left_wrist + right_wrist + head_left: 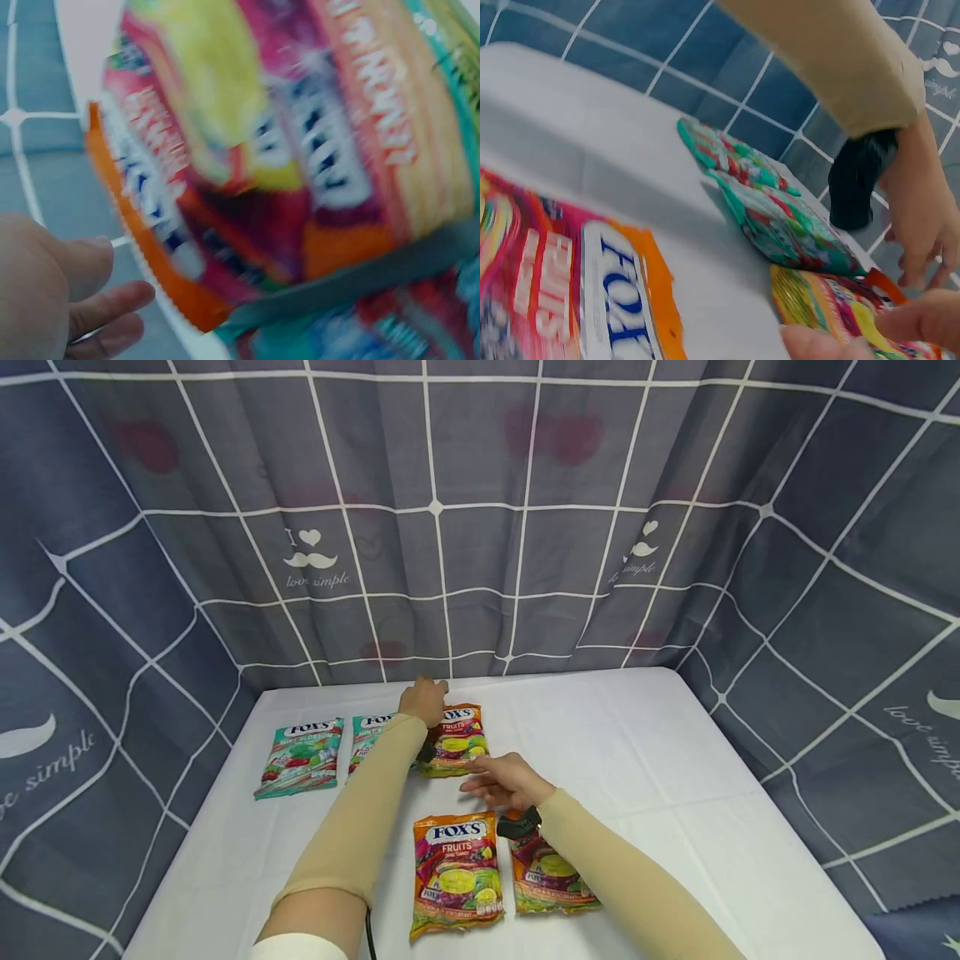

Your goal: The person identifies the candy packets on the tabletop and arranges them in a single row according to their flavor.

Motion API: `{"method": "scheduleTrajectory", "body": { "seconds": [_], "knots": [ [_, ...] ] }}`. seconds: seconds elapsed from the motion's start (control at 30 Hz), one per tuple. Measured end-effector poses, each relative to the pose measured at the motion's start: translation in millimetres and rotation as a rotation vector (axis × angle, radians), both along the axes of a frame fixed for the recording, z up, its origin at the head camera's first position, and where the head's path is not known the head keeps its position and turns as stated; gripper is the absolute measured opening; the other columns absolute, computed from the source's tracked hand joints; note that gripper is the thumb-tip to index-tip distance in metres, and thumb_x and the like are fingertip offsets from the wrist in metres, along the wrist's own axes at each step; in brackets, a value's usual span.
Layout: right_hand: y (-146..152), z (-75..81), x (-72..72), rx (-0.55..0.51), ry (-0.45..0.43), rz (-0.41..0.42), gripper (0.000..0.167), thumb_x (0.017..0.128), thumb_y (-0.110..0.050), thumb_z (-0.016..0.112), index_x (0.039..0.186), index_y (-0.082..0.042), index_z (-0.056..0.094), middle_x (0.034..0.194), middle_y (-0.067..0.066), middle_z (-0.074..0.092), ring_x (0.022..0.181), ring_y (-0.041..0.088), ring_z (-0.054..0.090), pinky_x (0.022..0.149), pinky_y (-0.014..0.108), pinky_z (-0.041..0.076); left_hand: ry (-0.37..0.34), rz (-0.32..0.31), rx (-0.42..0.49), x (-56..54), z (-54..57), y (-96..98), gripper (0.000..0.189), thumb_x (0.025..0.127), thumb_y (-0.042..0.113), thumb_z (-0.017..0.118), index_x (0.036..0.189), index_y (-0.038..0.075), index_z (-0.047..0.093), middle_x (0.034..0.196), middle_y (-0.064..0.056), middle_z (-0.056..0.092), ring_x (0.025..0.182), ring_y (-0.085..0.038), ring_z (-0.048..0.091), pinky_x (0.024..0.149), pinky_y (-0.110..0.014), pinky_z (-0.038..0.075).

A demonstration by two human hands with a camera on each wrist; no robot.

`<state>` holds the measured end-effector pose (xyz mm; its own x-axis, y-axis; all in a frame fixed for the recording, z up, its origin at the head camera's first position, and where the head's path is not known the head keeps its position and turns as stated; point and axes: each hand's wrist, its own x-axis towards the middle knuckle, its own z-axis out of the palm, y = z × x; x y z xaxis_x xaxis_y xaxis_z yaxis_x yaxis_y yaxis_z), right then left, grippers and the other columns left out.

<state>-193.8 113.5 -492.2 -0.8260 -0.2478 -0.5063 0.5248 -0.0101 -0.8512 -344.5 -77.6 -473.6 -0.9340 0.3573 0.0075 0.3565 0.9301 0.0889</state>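
An orange bag of Fox's fruits candy (459,739) lies flat in the back row. My left hand (423,700) is over its top left edge; in the left wrist view the loosely bent fingers (112,307) show just off the orange seal. At the bag's lower right corner is my right hand (508,779), its fingers relaxed and apart, the tips right at the corner. Two more orange Fox's bags lie in front: one bag (457,877) in full sight, the other bag (553,878) partly hidden under my right wrist.
Two teal Fox's mint bags lie to the left in the back row: an outer bag (302,758) and an inner bag (367,739) partly covered by my left sleeve. A white cloth covers the table (637,752). Grey checked curtains (480,552) enclose its back and sides.
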Motion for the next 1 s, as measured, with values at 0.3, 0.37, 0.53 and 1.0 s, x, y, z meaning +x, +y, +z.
{"method": "scheduleTrajectory", "body": {
  "seconds": [0.3, 0.37, 0.53, 1.0],
  "knots": [
    [26.0, 10.3, 7.4, 0.188, 0.239, 0.192, 0.046, 0.108, -0.03, 0.071, 0.133, 0.01, 0.07, 0.095, 0.024, 0.08, 0.056, 0.01, 0.065, 0.052, 0.025, 0.051, -0.124, 0.0, 0.234, 16.0, 40.8, -25.9, 0.031, 0.112, 0.019, 0.062, 0.137, 0.002, 0.069, 0.118, -0.019, 0.072, 0.102, -0.033, 0.069, 0.088, -0.052, 0.058],
    [30.9, 12.4, 10.4, 0.223, 0.253, 0.211, 0.045, 0.108, -0.03, 0.072, 0.129, 0.01, 0.071, 0.094, 0.024, 0.08, 0.053, 0.01, 0.063, 0.05, 0.025, 0.05, -0.151, -0.011, 0.252, 22.7, 46.1, -32.5, 0.031, 0.113, 0.021, 0.061, 0.135, 0.002, 0.069, 0.111, -0.016, 0.073, 0.094, -0.03, 0.07, 0.086, -0.05, 0.058],
    [39.3, 16.2, 18.7, 0.275, 0.275, 0.26, 0.041, 0.105, -0.028, 0.076, 0.124, 0.008, 0.074, 0.09, 0.023, 0.079, 0.05, 0.012, 0.063, 0.049, 0.025, 0.051, -0.206, -0.074, 0.299, 44.5, 54.8, -45.1, 0.028, 0.113, 0.021, 0.062, 0.129, 0.0, 0.069, 0.103, -0.013, 0.074, 0.082, -0.025, 0.069, 0.083, -0.047, 0.057],
    [42.9, 29.0, 47.7, 0.315, 0.326, 0.393, 0.028, 0.101, -0.021, 0.082, 0.106, 0.006, 0.081, 0.082, 0.026, 0.077, 0.05, 0.014, 0.066, 0.045, 0.022, 0.049, -0.396, -0.276, 0.359, 120.8, 53.4, -67.4, 0.017, 0.109, 0.019, 0.071, 0.106, 0.003, 0.075, 0.083, -0.003, 0.072, 0.072, -0.014, 0.062, 0.069, -0.034, 0.053]
  ]
}}
